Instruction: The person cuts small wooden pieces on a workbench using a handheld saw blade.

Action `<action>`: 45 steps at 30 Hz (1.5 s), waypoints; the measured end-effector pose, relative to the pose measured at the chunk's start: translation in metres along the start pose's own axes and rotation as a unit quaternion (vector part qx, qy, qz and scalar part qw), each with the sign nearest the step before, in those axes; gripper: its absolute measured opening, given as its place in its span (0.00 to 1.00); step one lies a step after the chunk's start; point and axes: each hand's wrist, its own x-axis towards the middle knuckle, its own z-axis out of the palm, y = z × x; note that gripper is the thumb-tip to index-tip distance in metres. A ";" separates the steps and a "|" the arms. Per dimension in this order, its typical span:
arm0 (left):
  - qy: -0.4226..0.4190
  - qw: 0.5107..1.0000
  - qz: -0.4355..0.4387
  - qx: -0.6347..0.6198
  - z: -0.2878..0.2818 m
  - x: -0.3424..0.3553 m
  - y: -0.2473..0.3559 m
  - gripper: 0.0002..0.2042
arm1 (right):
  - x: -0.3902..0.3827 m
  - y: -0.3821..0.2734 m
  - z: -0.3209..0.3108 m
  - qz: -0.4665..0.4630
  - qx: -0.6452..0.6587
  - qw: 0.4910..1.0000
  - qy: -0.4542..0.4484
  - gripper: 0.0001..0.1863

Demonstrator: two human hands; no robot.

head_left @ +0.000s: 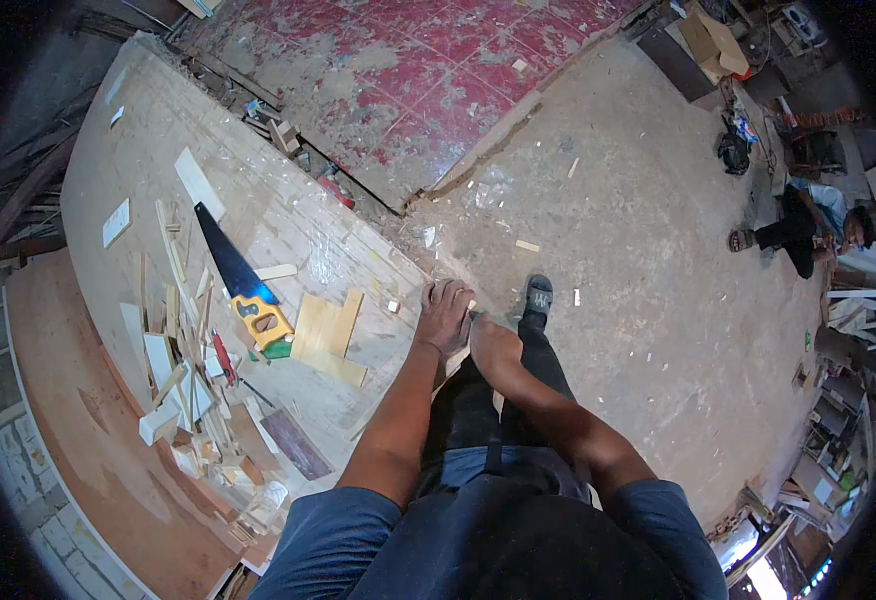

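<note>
My left hand (pixel 446 315) is at the bench edge, its fingers curled over a small pale piece of wood (pixel 471 305). Just right of it and lower, my right hand (pixel 495 350) is closed in a fist against that piece; what it grips is hard to make out. On the pale bench (pixel 343 240) to the left lie a handsaw (pixel 258 315) with a yellow handle, light wooden boards (pixel 318 330), a red-handled tool (pixel 223 355) and a heap of offcuts (pixel 168 410).
A concrete floor (pixel 658 260) with scattered chips spreads rightward. Red tiles (pixel 408 60) lie beyond the bench. A person (pixel 803 225) sits at the far right near a black bag (pixel 733 150), a cardboard box (pixel 708 45) and piled wood (pixel 853 330). A brown panel (pixel 78 380) is at the left.
</note>
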 end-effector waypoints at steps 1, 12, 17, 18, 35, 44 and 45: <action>-0.001 1.000 -0.001 0.000 0.000 -0.002 -0.002 0.19 | -0.001 0.001 -0.002 0.000 0.000 1.000 -0.002 0.13; 0.007 1.000 0.020 -0.009 0.002 -0.004 -0.008 0.21 | -0.009 -0.002 -0.024 0.013 0.002 0.998 -0.061 0.14; 0.023 0.999 0.038 0.005 0.005 -0.003 -0.003 0.20 | -0.012 0.004 -0.010 0.044 -0.007 0.998 -0.045 0.13; 0.012 1.000 0.025 -0.010 0.005 -0.004 -0.005 0.19 | -0.006 0.000 -0.014 0.033 0.013 0.999 -0.021 0.12; -0.028 1.000 0.001 0.007 0.006 -0.012 -0.015 0.18 | -0.034 -0.019 -0.033 -0.021 -0.087 0.995 -0.048 0.10; -0.036 0.999 0.018 0.034 0.015 -0.016 -0.024 0.23 | -0.032 -0.013 -0.031 0.019 -0.028 0.999 -0.041 0.12; -0.052 0.998 0.016 0.024 0.010 -0.009 -0.018 0.23 | -0.024 -0.009 -0.026 0.023 -0.028 0.999 -0.036 0.12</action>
